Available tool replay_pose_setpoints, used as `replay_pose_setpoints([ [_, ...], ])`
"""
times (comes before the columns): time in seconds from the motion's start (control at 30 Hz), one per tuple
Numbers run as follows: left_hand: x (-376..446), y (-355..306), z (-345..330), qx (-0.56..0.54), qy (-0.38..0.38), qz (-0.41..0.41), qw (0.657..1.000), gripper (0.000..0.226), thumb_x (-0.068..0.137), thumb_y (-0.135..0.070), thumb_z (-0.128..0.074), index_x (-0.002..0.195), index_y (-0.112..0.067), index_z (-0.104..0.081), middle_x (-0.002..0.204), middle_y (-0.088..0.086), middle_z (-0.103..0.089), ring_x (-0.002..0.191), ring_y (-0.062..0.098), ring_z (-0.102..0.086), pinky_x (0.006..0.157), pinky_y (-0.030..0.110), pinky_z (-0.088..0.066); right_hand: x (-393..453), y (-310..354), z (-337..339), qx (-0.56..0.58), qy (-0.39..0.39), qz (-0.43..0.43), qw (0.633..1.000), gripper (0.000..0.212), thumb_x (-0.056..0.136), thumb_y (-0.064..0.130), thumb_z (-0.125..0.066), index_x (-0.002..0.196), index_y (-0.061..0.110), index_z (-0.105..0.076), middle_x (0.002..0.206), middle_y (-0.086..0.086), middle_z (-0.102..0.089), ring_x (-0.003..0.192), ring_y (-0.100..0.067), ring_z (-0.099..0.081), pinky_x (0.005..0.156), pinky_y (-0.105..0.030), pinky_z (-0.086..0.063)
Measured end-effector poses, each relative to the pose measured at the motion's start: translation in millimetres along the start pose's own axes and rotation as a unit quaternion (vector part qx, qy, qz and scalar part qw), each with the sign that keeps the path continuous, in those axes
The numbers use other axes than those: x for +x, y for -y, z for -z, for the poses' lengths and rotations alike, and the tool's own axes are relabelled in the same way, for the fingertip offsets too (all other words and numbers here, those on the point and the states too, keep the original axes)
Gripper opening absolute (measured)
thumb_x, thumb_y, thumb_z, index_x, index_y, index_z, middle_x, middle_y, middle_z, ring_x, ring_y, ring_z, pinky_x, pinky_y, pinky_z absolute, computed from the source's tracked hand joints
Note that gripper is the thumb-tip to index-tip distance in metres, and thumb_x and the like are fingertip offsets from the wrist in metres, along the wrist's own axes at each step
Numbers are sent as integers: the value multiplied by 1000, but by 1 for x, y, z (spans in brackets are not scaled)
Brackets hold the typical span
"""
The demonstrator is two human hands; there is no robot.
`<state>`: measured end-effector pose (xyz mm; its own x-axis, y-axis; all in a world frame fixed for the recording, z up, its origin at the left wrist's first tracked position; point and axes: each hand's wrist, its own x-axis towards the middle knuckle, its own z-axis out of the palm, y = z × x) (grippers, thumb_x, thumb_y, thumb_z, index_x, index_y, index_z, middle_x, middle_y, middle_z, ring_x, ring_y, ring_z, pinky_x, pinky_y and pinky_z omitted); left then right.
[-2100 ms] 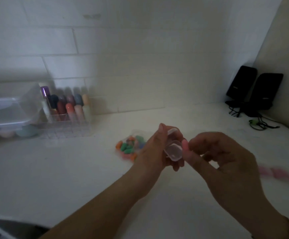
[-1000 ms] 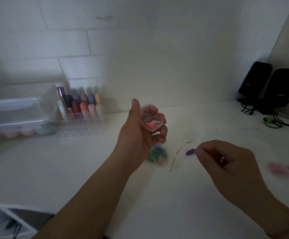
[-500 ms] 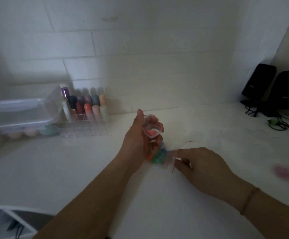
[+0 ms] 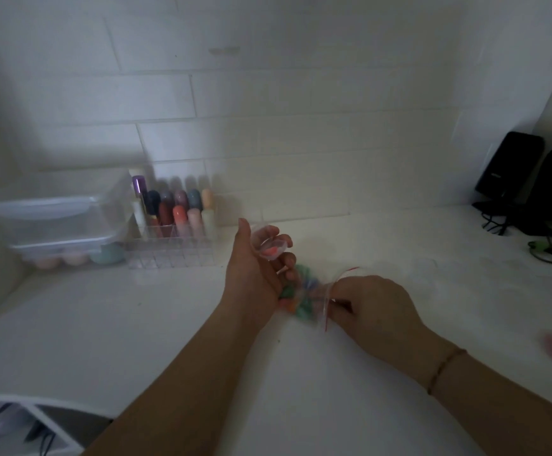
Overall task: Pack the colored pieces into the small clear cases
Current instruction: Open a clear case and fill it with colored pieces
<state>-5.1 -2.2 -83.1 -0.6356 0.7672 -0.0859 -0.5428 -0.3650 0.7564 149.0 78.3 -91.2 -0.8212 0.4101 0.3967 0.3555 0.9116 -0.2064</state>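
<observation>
Right hand now inside bag — left hand (unmoved) holds case.

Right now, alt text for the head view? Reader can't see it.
Over a white countertop, the left hand holds a small clear plastic case with a pink-orange piece inside, while the right hand reaches into a clear plastic bag of mixed colored pieces. A clear acrylic organizer of colored tubes stands by the tiled wall.

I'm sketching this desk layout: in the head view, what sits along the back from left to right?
Clear stacked plastic storage boxes → clear acrylic organizer of coloured tubes → small clear case with a pink piece in the left hand → black speakers.
</observation>
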Motion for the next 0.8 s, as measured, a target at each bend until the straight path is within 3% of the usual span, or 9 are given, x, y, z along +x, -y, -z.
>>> replay_pose_setpoints([
  [0.1,3,-6,3,-29,-13,-12,999,47,94,-61,-37,89,-18,-54,70,3,-56,52,17,-44,50,23,-34,8,4,-7,-13,60,7,998,62,81,66,-17,118,46,-63,92,7,-66,91,-17,-63,67,-27,-45],
  [0.17,5,-12,8,-47,-33,-39,998,44,94,-60,-39,89,-18,-55,72,3,-57,54,17,-46,52,25,-35,9,1,-11,-21,75,9,997,63,82,68,-17,126,47,-56,107,7,-65,104,-17,-60,78,-27,-45],
  [0.27,8,-18,18,-39,-65,-56,996,42,94,-59,-40,88,-20,-55,75,2,-58,58,16,-48,57,27,-37,12,4,-12,-37,75,-1,996,59,83,71,-22,121,46,-60,108,5,-65,104,-18,-60,80,-28,-46],
  [0.47,14,-11,21,-34,-88,-6,995,45,94,-62,-37,92,-19,-52,70,0,-56,58,16,-45,53,26,-35,31,7,-25,-1,116,-90,989,47,77,73,-55,98,34,-71,86,9,-69,82,-14,-67,74,-32,-56],
  [0.63,17,-9,23,-24,-91,0,996,46,94,-62,-37,91,-19,-52,70,0,-57,57,16,-44,54,27,-34,37,5,-29,4,44,-142,989,34,85,48,-64,111,27,-69,105,1,-70,97,-21,-65,86,-33,-52],
  [0.8,18,-8,23,-21,-84,2,996,46,94,-62,-37,92,-18,-53,71,1,-57,57,16,-44,55,27,-36,36,3,-34,34,65,-138,988,43,81,55,-67,122,41,-63,113,8,-68,102,-16,-65,88,-31,-53],
])
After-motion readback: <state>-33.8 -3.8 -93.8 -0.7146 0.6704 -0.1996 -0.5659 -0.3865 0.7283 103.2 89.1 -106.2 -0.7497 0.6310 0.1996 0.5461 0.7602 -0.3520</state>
